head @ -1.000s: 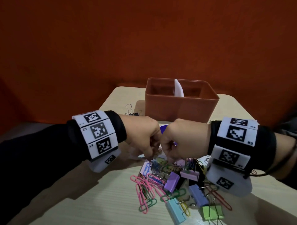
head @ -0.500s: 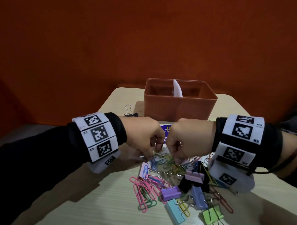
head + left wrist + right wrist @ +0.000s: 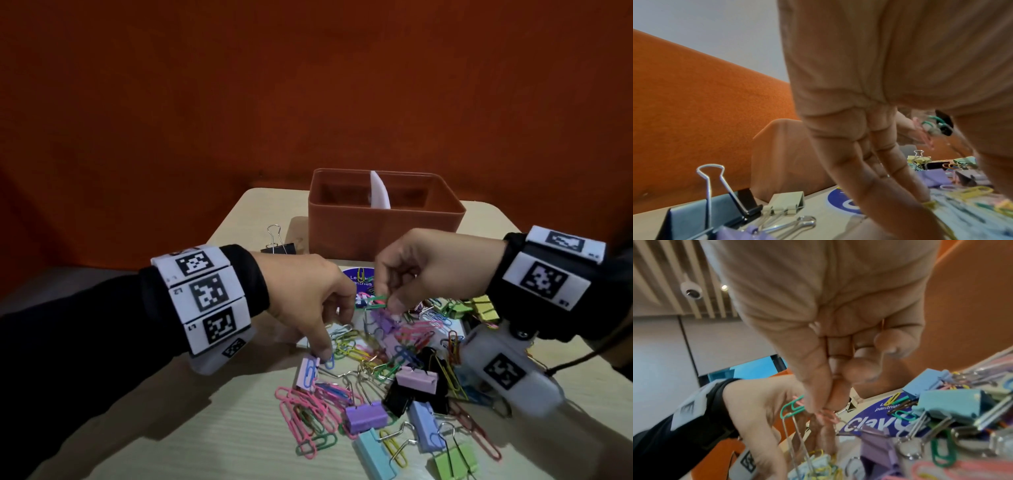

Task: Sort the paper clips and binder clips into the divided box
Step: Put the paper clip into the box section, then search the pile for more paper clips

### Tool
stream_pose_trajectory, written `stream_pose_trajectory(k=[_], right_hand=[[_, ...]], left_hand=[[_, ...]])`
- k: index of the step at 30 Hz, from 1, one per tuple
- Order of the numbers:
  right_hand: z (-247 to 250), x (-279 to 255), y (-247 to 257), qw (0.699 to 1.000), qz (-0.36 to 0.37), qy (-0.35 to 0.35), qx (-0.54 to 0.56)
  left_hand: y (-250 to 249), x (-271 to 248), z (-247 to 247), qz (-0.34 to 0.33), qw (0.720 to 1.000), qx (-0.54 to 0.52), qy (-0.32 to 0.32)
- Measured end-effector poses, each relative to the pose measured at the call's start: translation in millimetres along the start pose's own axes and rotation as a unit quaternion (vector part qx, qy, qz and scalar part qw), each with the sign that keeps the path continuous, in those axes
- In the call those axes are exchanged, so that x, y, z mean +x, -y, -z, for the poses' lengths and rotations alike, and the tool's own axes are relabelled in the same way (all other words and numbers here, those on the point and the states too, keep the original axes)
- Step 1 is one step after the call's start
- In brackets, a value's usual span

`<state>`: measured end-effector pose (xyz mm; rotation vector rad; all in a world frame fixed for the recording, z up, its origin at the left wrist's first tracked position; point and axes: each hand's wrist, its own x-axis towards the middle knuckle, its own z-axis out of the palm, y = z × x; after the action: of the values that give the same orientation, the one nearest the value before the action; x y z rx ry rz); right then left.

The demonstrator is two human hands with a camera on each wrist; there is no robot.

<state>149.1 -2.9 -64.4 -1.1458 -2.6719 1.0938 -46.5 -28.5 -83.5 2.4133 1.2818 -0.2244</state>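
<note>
The right hand (image 3: 431, 267) is raised above the pile of clips (image 3: 387, 373) on the pale wooden table (image 3: 219, 442), its thumb and forefinger pinching a green paper clip (image 3: 375, 301) with a pink one caught beside it. The left hand (image 3: 308, 298) reaches down with fingers extended, fingertips touching paper clips at the pile's near-left edge; whether it grips any is unclear. The divided brown box (image 3: 385, 233) stands behind the pile, a white divider (image 3: 379, 195) upright in its middle.
</note>
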Motion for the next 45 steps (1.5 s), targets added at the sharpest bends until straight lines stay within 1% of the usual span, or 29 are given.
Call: stream_pose_trajectory(k=[3, 5, 7, 11, 13, 16, 18, 21, 22, 24, 28, 31, 33, 35, 39, 42, 45], right_hand=[[4.4, -1.9, -9.5, 0.996, -0.001, -0.014, 0.085], [5.5, -1.6, -15.1, 0.992, 0.001, -0.008, 0.129], [4.5, 0.5, -19.6, 0.988, -0.003, -0.007, 0.156], [1.6, 3.9, -26.0, 0.984, -0.033, -0.03, 0.174], [-0.7, 5.2, -26.4, 0.972, -0.054, -0.038, 0.224], [-1.2, 8.1, -26.5, 0.933, -0.063, -0.067, 0.347], [0.5, 10.0, -27.2, 0.891, -0.054, -0.077, 0.444], [3.3, 12.3, -29.5, 0.826, -0.04, -0.051, 0.56], [3.5, 13.1, -30.5, 0.813, -0.038, -0.047, 0.579], [3.2, 14.7, -31.8, 0.801, -0.035, -0.047, 0.596], [1.7, 17.2, -27.4, 0.801, -0.039, -0.048, 0.596], [0.1, 19.4, -24.6, 0.809, -0.053, -0.048, 0.583], [-1.6, 21.0, -22.4, 0.817, -0.062, -0.055, 0.57], [-4.4, 22.7, -19.2, 0.836, -0.071, -0.068, 0.539], [-10.7, 26.3, -18.5, 0.87, -0.076, -0.113, 0.473], [-11.8, 26.3, -20.2, 0.877, -0.067, -0.129, 0.459], [-11.3, 23.2, -22.6, 0.891, -0.055, -0.121, 0.435]], left_hand=[[-0.1, 1.1, -1.9, -0.018, 1.0, 0.004, -0.006], [-0.7, 3.0, -2.0, -0.026, 1.0, -0.004, -0.009], [-1.3, 4.1, -1.9, -0.029, 0.999, -0.008, -0.013], [-2.0, 4.5, -2.2, -0.025, 0.999, 0.009, -0.028], [-2.3, 4.0, -2.0, -0.021, 0.999, 0.02, -0.032], [-1.9, 2.9, -0.3, -0.02, 0.999, 0.027, -0.038], [-1.2, 2.6, 1.6, -0.014, 0.999, 0.016, -0.041], [2.1, 4.0, 4.5, 0.001, 0.998, -0.028, -0.048], [3.9, 4.2, 5.4, 0.007, 0.997, -0.058, -0.043], [7.4, 3.5, 6.3, 0.016, 0.994, -0.103, -0.028], [10.7, 1.3, 6.1, 0.039, 0.991, -0.126, -0.023], [8.2, -0.3, 7.5, 0.04, 0.996, -0.072, -0.028], [6.5, -2.8, 7.1, 0.033, 0.998, -0.051, -0.012], [4.4, -5.0, 5.4, 0.015, 0.999, -0.029, -0.01], [2.5, -2.8, 3.3, -0.044, 0.997, 0.051, -0.035], [-0.9, 1.2, 3.2, -0.054, 0.995, 0.071, -0.044], [-2.4, 3.9, 1.4, -0.054, 0.995, 0.078, -0.04]])
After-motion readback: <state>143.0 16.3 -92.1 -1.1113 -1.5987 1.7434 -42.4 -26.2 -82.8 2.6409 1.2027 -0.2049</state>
